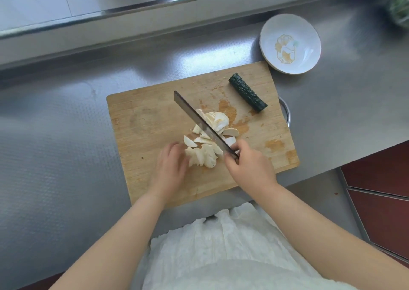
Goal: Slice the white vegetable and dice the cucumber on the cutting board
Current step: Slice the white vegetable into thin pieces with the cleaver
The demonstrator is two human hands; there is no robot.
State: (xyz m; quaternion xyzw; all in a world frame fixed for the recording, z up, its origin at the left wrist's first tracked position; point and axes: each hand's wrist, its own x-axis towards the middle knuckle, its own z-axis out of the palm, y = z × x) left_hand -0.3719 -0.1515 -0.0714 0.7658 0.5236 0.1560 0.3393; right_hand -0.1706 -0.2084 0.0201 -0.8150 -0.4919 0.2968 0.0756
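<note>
Your left hand [171, 163] lay blurred at the left edge of the white slices [204, 148] mid-board [141, 121]; whether its fingers were spread, I could not tell. Your right hand [247, 163] gripped the knife [200, 121], fingers curled round the handle, blade across the pile. Slicing looked nearly done. The cucumber [247, 92], whole and far right, would come next: bring it centre, then dice.
</note>
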